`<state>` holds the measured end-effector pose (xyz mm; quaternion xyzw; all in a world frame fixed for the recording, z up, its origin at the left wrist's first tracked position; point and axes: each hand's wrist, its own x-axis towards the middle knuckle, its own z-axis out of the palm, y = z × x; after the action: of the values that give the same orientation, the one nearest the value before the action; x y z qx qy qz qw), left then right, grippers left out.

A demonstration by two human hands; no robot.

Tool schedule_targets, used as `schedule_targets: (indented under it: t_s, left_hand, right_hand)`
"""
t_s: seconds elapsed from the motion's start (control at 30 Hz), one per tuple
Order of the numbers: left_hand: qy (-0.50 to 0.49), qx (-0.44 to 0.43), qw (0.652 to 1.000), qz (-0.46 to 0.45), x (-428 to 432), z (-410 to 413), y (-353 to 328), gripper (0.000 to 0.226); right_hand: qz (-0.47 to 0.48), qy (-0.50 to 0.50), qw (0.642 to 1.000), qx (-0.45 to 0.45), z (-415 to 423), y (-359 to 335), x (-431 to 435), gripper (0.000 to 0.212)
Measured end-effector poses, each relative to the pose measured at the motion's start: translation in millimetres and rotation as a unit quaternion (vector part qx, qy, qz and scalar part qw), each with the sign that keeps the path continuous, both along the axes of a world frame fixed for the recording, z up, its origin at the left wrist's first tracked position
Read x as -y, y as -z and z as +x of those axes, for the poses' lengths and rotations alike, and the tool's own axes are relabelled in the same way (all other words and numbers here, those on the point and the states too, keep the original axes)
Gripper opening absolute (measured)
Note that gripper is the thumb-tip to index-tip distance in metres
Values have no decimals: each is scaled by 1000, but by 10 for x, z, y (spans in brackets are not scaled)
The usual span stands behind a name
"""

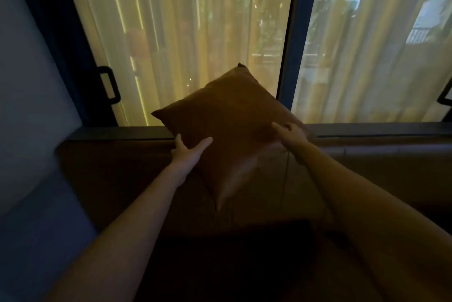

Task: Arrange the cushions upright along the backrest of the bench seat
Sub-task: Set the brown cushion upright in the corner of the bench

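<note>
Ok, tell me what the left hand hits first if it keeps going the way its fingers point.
The brown cushion: the left hand already lies against its lower left edge, fingers aimed up and right across it.

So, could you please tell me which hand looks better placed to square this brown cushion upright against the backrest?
Probably the left hand: it cups the tilted brown square cushion at its lower-left edge, where a push could rotate it. The right hand only grips the right side.
</note>
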<state>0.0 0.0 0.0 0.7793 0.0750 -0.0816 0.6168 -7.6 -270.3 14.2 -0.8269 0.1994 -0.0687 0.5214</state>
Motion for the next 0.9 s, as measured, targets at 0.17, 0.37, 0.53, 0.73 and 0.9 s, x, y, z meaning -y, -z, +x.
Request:
schedule_targets:
  t_s: [0.17, 0.37, 0.53, 0.73, 0.9]
  left_hand:
    - [-21, -53, 998, -10, 92, 209, 276, 122]
    - [-61, -83, 993, -63, 285, 488, 374, 135]
    - [-100, -78, 985, -119, 340, 601, 411, 143]
    - [-118, -57, 979, -154, 314, 596, 457, 140]
    - [-94, -37, 984, -149, 234, 507, 456, 137]
  right_hand:
    - [-65, 11, 998, 13, 258, 82, 183, 77]
    - [-146, 39, 988, -18, 564, 48, 350, 95]
    - [-175, 17, 983, -44, 795, 72, 505, 106]
    - [-92, 3, 994, -59, 876, 134, 670, 140]
    - [-5, -45, 994, -99, 630, 42, 663, 151]
